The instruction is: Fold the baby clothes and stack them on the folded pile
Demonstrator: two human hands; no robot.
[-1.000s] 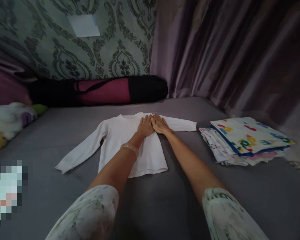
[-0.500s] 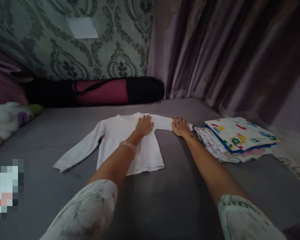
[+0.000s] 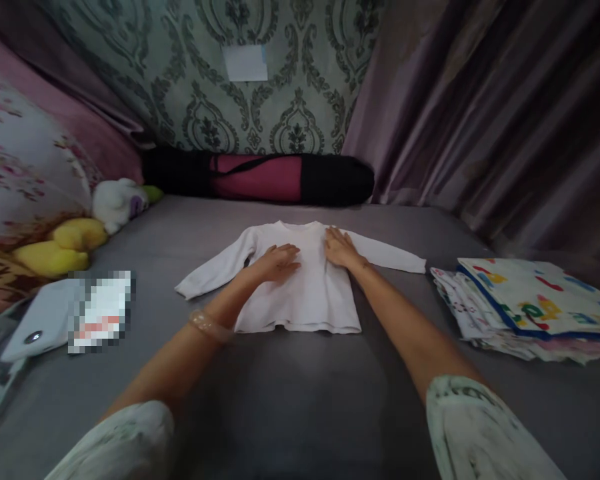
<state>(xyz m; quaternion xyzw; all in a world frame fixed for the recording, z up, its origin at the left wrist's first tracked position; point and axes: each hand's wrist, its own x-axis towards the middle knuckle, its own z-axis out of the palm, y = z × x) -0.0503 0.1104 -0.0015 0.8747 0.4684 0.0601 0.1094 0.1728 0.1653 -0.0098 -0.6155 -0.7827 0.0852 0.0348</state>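
Note:
A small white long-sleeved shirt (image 3: 300, 300) lies spread on the grey bed sheet (image 3: 300, 400), collar away from me and both sleeves stretched outward. Over the left side of its chest is my left hand (image 3: 279, 261), fingers extended and pointing right; whether it presses on the cloth I cannot tell. My right hand (image 3: 341, 247) rests flat near the right shoulder, fingers stretched toward the collar. Neither hand grips anything. A clear bracelet circles my left wrist.
To the right sits a stack of folded clothes (image 3: 545, 300). A black and pink long bag (image 3: 260, 178) lies along the wall. On the left are a white plush toy (image 3: 117, 203), a yellow plush toy (image 3: 55, 257), a white device (image 3: 45, 320) and a blurred-out packet (image 3: 103, 313).
My right hand has moved from the right sleeve to the shoulder area. My left hand has shifted left across the chest. The view has turned left, showing more toys and the white device.

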